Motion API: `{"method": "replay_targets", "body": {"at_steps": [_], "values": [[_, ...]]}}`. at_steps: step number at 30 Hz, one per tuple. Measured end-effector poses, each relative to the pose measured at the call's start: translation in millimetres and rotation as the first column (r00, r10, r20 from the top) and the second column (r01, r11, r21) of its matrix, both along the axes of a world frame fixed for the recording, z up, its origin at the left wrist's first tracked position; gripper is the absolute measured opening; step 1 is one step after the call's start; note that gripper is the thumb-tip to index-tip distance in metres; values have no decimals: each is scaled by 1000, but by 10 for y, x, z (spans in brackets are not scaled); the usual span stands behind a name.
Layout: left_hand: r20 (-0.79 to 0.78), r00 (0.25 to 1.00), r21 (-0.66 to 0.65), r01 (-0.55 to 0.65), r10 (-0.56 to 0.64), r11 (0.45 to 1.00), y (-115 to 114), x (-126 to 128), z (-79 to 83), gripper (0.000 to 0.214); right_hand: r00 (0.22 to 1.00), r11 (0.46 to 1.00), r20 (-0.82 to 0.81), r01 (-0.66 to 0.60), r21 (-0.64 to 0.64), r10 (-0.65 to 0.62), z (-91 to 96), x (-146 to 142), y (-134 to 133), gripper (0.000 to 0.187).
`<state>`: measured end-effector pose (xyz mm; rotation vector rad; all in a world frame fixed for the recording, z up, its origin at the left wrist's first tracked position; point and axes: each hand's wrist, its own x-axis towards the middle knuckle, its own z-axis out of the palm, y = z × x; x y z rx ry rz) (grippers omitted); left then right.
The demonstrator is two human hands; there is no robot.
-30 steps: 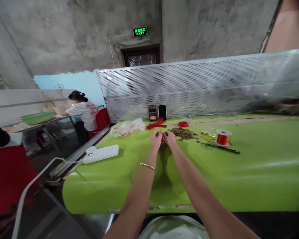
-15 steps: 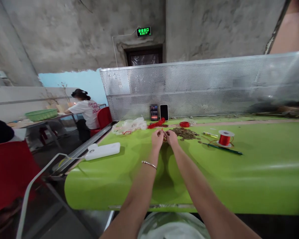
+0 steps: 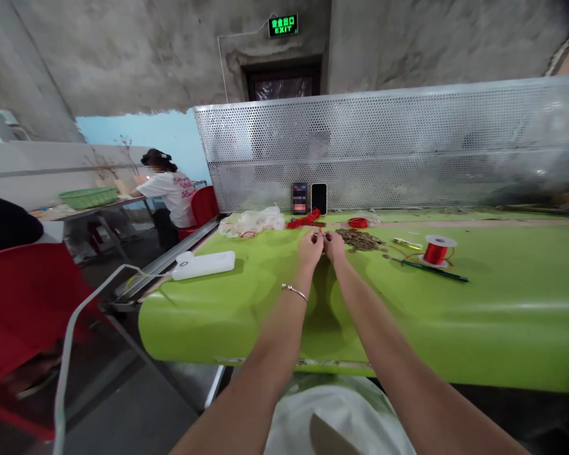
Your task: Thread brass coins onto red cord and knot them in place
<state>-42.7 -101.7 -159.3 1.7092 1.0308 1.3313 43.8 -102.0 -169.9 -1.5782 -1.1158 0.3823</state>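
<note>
My left hand (image 3: 310, 248) and my right hand (image 3: 334, 245) meet above the green tabletop, fingers pinched close together. Between the fingertips a bit of red cord (image 3: 320, 232) shows; most of it is hidden by the fingers. Just right of my right hand spreads a pile of brownish coins (image 3: 360, 239). A bundle of red cord (image 3: 305, 219) lies behind my hands, and a smaller red coil (image 3: 358, 222) sits behind the coins. To the right stands a spool of red thread (image 3: 436, 251), with a dark green pen-like stick (image 3: 431, 270) lying in front.
A white power bank (image 3: 203, 265) with a cable lies at the left, near a clear plastic bag (image 3: 253, 222). Two phones (image 3: 319, 199) lean against the perforated metal panel (image 3: 384, 151). A yellow tube (image 3: 406, 243) lies by the spool. Another person (image 3: 173, 193) sits at a table to the left.
The view has tilted down and shifted slightly left, so the scene sits higher and further right. My hands stay together with fingers pinched, in nearly the same place over the table.
</note>
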Motion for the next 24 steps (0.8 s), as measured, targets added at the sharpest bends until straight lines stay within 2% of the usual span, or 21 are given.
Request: {"method": "replay_targets", "body": {"at_steps": [7,13,16,21,24], "values": [[-25,999,31,-42,43,999,-20,12,6,16,1000,1000,-15,-17,21,17,-4,-2,-10,22],[31,998,76,-49,47,996,-32,30,15,17,998,997,-43,-39,63,42,-23,-1,12,20],[39,998,57,-54,52,997,-30,32,18,16,993,993,-99,-59,104,70,-46,11,37,20],[107,994,-83,11,-2,997,29,-14,17,16,947,988,-317,-1,156,51,-66,43,69,25],[189,982,-135,-7,33,991,77,-57,9,17,809,972,-581,53,230,93,-5,133,48,34]]}}
